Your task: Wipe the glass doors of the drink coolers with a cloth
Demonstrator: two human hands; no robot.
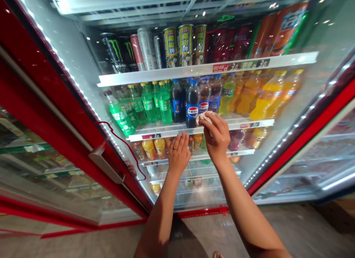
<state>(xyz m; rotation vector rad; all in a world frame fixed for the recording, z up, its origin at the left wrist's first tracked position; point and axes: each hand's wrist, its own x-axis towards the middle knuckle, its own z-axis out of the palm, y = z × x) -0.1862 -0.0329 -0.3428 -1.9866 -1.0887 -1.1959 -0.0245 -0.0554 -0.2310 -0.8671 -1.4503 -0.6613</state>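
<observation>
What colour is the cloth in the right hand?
Pale off-white; the cloth shows best in the head view.

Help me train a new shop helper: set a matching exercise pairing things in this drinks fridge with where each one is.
Things
1. Monster energy cans
2. Pepsi bottle
3. crumpled cloth
4. small orange bottles

Places
A. in the right hand, at the edge of the second shelf
B. top shelf, left end
C. third shelf, left of the left hand
D. second shelf, just left of the cloth

Pairs: 1-B, 2-D, 3-A, 4-C
</observation>
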